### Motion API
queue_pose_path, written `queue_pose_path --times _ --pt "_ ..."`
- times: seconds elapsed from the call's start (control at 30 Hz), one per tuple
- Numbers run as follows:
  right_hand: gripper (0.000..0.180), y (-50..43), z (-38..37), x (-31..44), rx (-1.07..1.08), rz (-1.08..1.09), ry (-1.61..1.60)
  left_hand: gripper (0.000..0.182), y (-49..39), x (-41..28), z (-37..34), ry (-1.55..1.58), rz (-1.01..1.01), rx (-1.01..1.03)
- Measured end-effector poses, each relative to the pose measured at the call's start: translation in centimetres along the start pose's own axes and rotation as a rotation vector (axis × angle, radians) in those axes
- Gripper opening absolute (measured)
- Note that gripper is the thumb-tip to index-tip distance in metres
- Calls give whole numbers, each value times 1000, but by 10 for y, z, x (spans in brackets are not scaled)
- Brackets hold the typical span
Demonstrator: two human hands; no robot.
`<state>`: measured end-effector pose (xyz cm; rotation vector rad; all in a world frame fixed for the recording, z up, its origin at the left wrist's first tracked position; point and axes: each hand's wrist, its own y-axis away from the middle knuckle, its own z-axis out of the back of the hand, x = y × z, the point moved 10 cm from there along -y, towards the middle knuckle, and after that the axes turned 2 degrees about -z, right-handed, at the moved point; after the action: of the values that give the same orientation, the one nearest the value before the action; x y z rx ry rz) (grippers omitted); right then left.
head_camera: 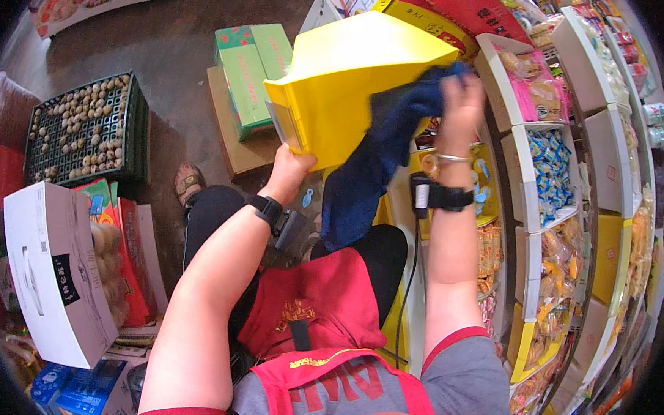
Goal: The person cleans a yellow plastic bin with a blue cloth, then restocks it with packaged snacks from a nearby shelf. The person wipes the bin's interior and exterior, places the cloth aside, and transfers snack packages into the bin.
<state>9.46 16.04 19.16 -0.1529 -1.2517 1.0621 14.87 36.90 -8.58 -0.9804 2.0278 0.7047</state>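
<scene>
A yellow plastic bin (339, 94) is held up and tilted in front of me. My left hand (290, 168) grips its near lower corner, close to a clear label holder (280, 125) on the rim. A dark blue cloth (363, 158) hangs from my right hand (462, 104), which is blurred at the bin's right edge. The upper part of the cloth lies against the bin, and its lower end falls towards my knees. My right fingers look closed on the cloth, though blur hides their exact grip.
Shelf bins of wrapped snacks (550, 175) rise close on the right. Green cartons (254, 77) sit on a brown carton beyond the bin. Stacked crates of small speckled eggs (80, 129) stand at left, above a white carry box (57, 276). Red and yellow cartons (435, 14) lie ahead.
</scene>
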Motion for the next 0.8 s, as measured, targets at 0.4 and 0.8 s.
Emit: queue_pose_path --times 0.4,0.8 --pt "37 160 -135 -42 872 375 765 29 3 -6 -7 -87 -65 47" --pt "36 114 -107 -57 729 333 958 32 5 -10 -15 -7 -58 64"
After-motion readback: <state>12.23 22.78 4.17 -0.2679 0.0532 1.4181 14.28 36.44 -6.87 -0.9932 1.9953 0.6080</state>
